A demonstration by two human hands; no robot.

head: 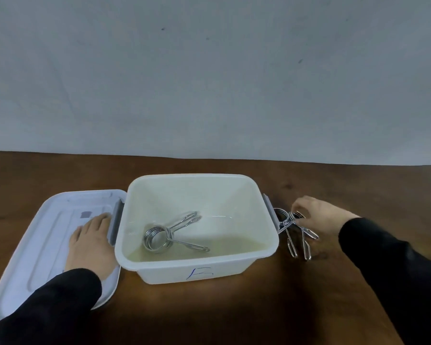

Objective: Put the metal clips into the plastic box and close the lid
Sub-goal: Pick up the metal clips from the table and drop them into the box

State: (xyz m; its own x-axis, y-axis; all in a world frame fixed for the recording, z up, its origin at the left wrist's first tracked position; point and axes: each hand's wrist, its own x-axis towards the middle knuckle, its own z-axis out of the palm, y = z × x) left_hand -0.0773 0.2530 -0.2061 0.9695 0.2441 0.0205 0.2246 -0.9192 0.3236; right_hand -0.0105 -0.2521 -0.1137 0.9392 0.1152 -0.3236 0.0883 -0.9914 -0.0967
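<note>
A white plastic box (264, 255) stands open in the middle of the brown table, with a grey latch on each short side. One metal spring clip (164, 236) lies on its floor. The white lid (42, 245) lies flat on the table to the left of the box. My left hand (91, 245) rests palm down on the lid, fingers together and flat. Right of the box lies a small cluster of metal clips (296, 235). My right hand (316, 214) is over their coiled ends, fingertips closing on one of the clips while they still lie on the table.
The brown wooden table (209, 314) runs back to a plain grey wall (209, 70). The right grey latch (270, 210) of the box sits just beside the clips. Both of my forearms are in black sleeves.
</note>
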